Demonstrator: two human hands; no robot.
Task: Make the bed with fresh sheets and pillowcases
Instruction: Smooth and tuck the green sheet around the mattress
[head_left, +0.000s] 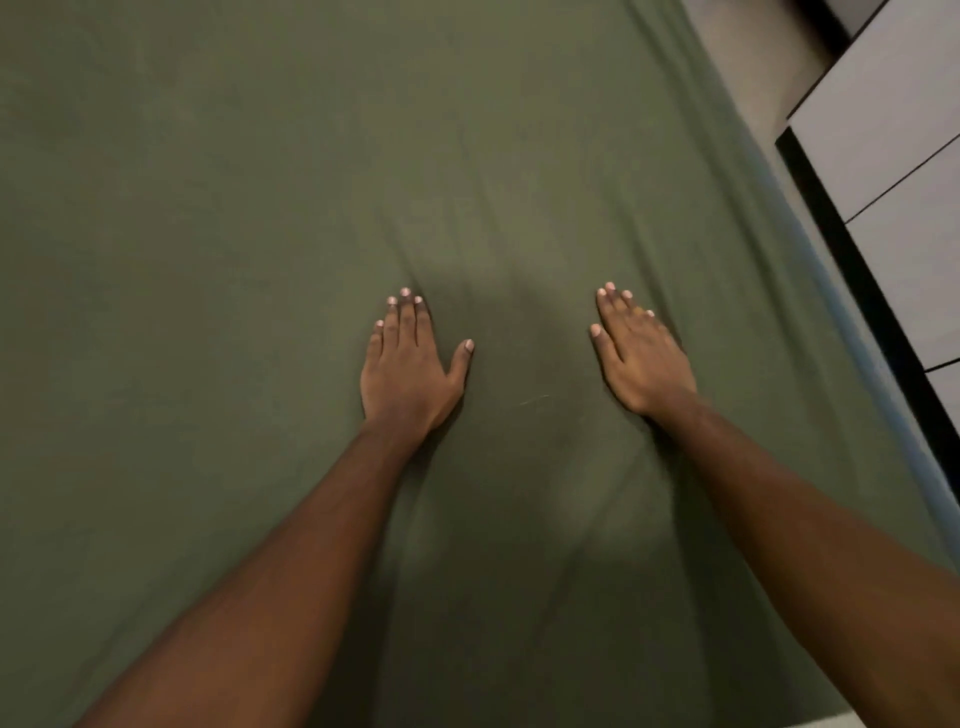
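Two hands press flat on the green sheet (234, 208); left hand (408, 369) and right hand (641, 358), fingers straight, together.

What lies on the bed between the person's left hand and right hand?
In the head view, only creased green sheet and one thin pale strand lie between the left hand and the right hand.

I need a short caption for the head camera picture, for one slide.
Left hand and right hand press flat on the green sheet, creases between them, white cabinet beside the bed.
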